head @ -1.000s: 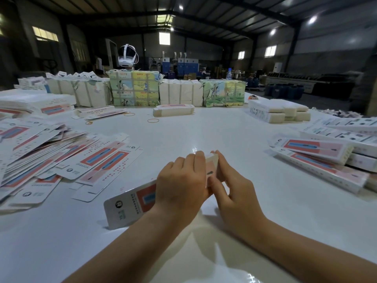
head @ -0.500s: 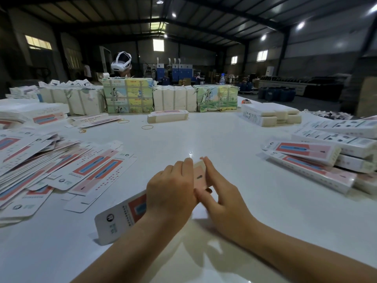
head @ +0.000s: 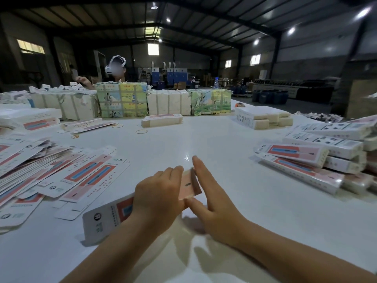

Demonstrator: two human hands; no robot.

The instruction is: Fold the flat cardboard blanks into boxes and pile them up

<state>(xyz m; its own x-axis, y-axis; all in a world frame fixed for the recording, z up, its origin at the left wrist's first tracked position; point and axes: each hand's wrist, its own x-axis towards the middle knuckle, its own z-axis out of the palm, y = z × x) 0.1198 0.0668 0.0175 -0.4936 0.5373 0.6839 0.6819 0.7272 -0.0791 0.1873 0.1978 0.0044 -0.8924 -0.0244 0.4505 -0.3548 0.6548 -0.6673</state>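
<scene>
L hand (head: pixel 158 198) had its grip clenched round the half-folded box (head: pixel 114 215), fingers curled over the top edge, box lying slantwise on the white worktop (head: pixel 214 139) w/ its printed end toward the lower left. R hand (head: pixel 212 203) was released, fingers straight and flat vs the box's pink end flap (head: pixel 189 185). Left of them lay a fanned spread of flat blanks (head: pixel 61 176); to the right, a pile of finished boxes (head: pixel 318 160), well apart from the hands. Farther back: one lone box (head: pixel 162 120), rubber bands (head: pixel 141 131), wrapped bundles (head: pixel 122 101) along the far edge. Behind those sat another person wearing a headset (head: pixel 114 65).
</scene>
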